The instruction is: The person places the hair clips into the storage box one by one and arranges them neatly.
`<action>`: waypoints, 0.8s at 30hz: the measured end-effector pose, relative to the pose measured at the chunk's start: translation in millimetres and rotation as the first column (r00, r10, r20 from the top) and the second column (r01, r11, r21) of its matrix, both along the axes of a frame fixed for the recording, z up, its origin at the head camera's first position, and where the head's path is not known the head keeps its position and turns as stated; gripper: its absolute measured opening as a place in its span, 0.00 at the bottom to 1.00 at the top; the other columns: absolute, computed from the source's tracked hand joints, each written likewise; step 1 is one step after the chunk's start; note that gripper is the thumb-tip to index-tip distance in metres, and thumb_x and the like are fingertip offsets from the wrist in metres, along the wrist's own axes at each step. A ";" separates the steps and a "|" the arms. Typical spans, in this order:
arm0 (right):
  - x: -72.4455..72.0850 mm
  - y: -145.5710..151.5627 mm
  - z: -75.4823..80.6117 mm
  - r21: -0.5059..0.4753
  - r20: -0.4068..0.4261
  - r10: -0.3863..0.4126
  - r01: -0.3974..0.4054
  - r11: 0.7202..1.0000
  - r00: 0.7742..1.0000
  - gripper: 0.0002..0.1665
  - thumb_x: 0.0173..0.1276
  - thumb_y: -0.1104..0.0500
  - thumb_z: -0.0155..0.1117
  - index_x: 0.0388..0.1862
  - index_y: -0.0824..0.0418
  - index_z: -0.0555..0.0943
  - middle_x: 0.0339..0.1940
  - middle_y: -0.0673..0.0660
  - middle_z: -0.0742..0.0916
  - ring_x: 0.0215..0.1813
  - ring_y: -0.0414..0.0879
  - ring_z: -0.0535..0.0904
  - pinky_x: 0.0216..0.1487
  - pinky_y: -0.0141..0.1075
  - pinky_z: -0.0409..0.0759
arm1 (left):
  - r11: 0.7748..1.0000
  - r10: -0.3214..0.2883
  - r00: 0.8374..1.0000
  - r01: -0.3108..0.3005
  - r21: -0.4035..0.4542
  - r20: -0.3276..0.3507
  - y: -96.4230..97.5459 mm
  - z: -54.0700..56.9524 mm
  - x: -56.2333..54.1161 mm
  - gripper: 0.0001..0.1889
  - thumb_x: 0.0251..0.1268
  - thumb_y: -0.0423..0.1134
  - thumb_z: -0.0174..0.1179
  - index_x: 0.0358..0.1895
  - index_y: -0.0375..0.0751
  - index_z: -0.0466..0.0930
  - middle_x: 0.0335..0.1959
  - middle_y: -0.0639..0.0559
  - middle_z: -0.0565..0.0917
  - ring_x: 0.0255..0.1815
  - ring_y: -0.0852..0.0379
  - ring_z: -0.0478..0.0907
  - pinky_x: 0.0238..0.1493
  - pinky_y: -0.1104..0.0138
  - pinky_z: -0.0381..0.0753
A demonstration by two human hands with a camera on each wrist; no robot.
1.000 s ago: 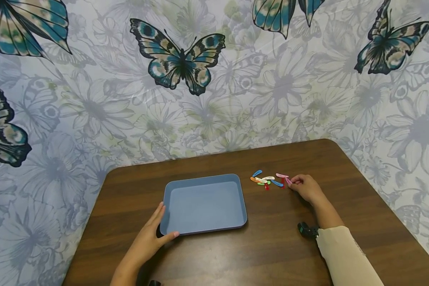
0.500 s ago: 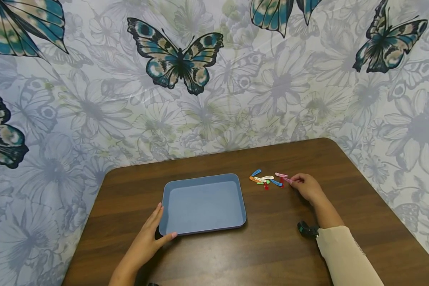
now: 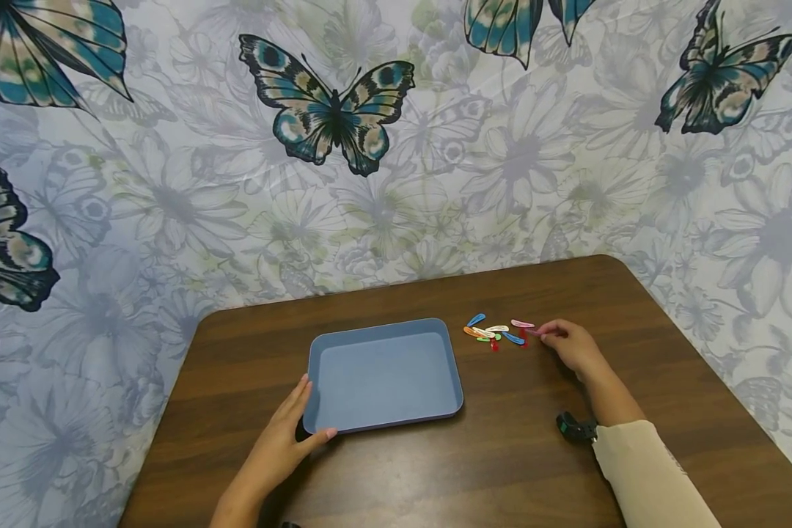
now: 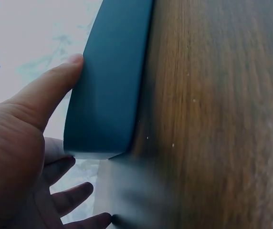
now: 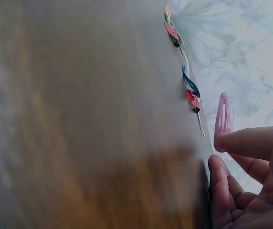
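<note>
My right hand (image 3: 570, 346) pinches a pink snap hair clip (image 5: 222, 117) between thumb and index finger, pointing away from the fingertips. In the right wrist view the clip shows against the wall, beyond the table's edge line. Just left of that hand lies a loose group of hair clips (image 3: 498, 328) in blue, white, orange, green, red and pink. A shallow blue-grey rectangular tray (image 3: 386, 378) with nothing in it rests left of the clips. At its near left corner is my left hand (image 3: 273, 444), thumb on the front rim and straight, spread fingers along the left side.
The brown wooden table (image 3: 501, 462) has rounded far corners and meets a wall covering (image 3: 383, 220) printed with butterflies and flowers. A black wrist strap (image 3: 576, 427) sits by the beige right sleeve (image 3: 653, 469).
The pink hair clip in my right hand has come away from the group and turned more level. The tray has slid slightly right, with my left hand still at its corner.
</note>
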State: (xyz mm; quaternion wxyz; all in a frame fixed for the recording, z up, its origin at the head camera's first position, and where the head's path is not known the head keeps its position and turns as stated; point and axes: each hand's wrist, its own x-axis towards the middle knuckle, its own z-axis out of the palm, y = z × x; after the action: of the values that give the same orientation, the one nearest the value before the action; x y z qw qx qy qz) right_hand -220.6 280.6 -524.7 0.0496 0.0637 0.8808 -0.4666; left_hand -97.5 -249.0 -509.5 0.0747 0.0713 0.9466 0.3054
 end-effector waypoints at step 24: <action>1.3 -0.4 9.3 -0.141 -0.017 0.032 -0.034 0.989 0.999 0.22 0.72 0.52 0.66 0.55 0.68 0.82 0.40 0.52 0.90 0.42 0.41 0.79 0.44 0.33 0.77 | 0.999 -0.050 0.998 0.050 -0.007 -0.036 4.5 1.6 -7.3 0.55 0.57 0.69 0.64 0.82 0.44 0.52 0.85 0.48 0.50 0.83 0.33 0.48 0.72 0.30 0.57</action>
State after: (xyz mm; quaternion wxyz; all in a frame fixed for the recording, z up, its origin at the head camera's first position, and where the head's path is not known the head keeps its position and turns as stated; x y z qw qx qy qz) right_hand -219.2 280.2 -515.4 0.0555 0.0421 0.8468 -0.5273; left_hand -104.8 -244.5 -507.9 0.0657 0.1003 0.9467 0.2990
